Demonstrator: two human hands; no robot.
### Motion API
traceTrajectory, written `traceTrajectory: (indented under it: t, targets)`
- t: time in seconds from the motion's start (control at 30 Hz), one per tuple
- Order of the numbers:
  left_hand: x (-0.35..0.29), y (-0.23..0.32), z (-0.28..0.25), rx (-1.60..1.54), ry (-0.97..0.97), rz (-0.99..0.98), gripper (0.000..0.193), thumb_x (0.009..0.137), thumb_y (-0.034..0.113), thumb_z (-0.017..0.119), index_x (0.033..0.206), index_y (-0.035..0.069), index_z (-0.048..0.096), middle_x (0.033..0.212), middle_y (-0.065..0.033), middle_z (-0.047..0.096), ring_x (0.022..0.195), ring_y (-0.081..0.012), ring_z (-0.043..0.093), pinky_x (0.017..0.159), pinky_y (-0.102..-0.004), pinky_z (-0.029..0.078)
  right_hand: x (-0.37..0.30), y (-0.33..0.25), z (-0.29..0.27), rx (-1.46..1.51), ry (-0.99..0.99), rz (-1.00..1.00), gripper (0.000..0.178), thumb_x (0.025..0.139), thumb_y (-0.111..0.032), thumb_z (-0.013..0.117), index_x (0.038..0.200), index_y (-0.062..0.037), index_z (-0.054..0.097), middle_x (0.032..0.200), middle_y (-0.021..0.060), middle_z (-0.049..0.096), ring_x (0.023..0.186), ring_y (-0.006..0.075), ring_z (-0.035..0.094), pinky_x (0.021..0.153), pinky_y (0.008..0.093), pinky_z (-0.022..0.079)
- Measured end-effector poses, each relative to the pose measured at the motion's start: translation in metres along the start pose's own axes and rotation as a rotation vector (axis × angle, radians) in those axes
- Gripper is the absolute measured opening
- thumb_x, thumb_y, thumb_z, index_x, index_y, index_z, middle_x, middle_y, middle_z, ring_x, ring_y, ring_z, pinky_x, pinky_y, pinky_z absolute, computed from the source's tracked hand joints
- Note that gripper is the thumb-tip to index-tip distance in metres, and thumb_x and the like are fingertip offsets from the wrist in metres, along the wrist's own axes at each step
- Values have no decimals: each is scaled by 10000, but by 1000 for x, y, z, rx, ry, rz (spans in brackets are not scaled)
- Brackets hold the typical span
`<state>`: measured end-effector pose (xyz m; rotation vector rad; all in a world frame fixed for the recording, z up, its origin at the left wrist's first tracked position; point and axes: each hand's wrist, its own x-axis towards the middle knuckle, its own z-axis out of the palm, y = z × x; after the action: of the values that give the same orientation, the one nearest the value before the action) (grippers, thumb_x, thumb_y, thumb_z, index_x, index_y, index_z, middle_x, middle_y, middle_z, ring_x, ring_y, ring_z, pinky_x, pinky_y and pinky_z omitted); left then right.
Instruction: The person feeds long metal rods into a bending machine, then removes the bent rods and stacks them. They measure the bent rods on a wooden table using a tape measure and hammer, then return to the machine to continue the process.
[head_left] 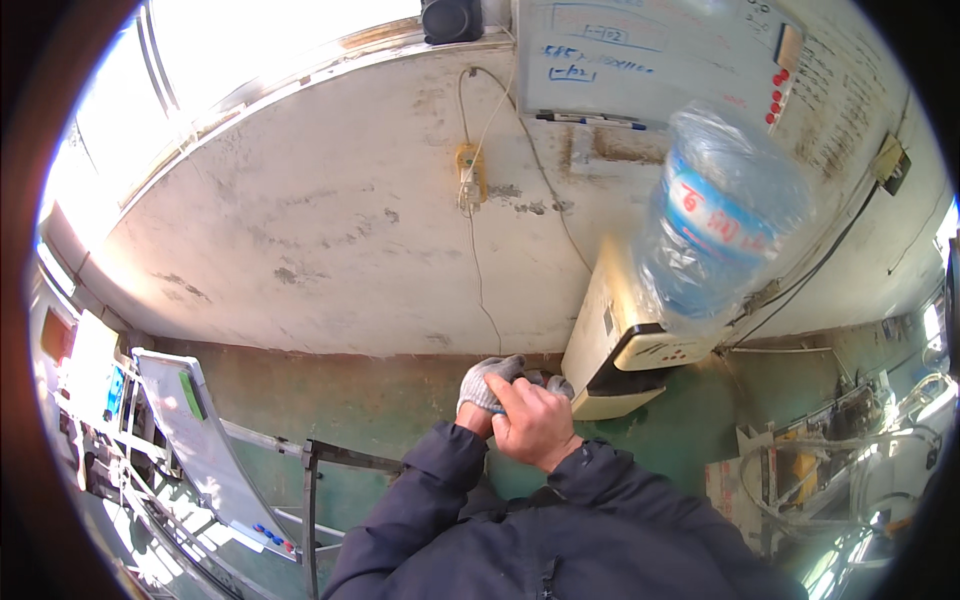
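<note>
My left hand (484, 388) wears a light grey knitted work glove (476, 386), its cuff ending at the wrist. My right hand (540, 425) is bare and lies across the gloved hand, in front of my body. Its index finger reaches over the glove, and its other fingers curl in, gripping the knit. More grey knit fabric shows past the right fingers; whether it belongs to the same glove or a second one, I cannot tell. Most of the left fingers are hidden behind the right hand. Both forearms are in dark sleeves.
Ahead to the right stands a cream water dispenser (612, 330) with a large plastic-wrapped bottle (715, 225) on top. A whiteboard (640, 65) hangs behind it. At left are a tilted white board (195, 440) and a dark metal frame (312, 500). Cluttered hoses (860, 450) lie at right.
</note>
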<state>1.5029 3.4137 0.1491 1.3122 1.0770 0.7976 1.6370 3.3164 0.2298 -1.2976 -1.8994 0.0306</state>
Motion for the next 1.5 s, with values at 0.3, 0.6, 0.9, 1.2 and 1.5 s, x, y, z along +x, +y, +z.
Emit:
traceTrajectory:
  t: [0.3,0.6,0.9,1.2,1.5]
  targets:
    - [142,-98,-70,315,-415,187,107,1044,88,691,999,108,786,916,-54,732,836,-181,622,750,-436,543,74,62,90,-176,-88,-26,320,922,-171,725,1206,-49,806,873,113,755,718,330,781,631,469,637]
    - [237,-179,-122,612,-479,432,106,1001,142,714,1016,87,804,980,-175,778,893,-326,719,827,-477,561,126,90,149,-135,-137,129,157,943,-199,737,997,-52,755,880,165,796,733,405,785,655,535,638]
    - [198,-142,-133,631,-587,245,277,1112,233,676,1324,107,802,1254,-121,813,1195,-281,760,1045,-412,581,161,107,176,-49,-251,101,313,1033,-351,745,872,-84,774,830,180,806,768,412,792,704,533,637]
    - [169,-105,-127,684,-667,39,336,1131,285,645,1391,105,760,1332,-126,783,1256,-287,732,1084,-418,567,162,131,187,301,-945,586,440,905,-451,941,1157,-96,877,1043,201,855,980,405,824,899,480,635]
    - [158,-106,-126,648,-638,-80,399,1150,336,614,1459,104,718,1411,-131,753,1317,-292,704,1123,-424,553,161,129,188,-123,-1081,200,263,945,-288,776,1094,-103,888,1086,232,851,1071,444,820,978,533,649]
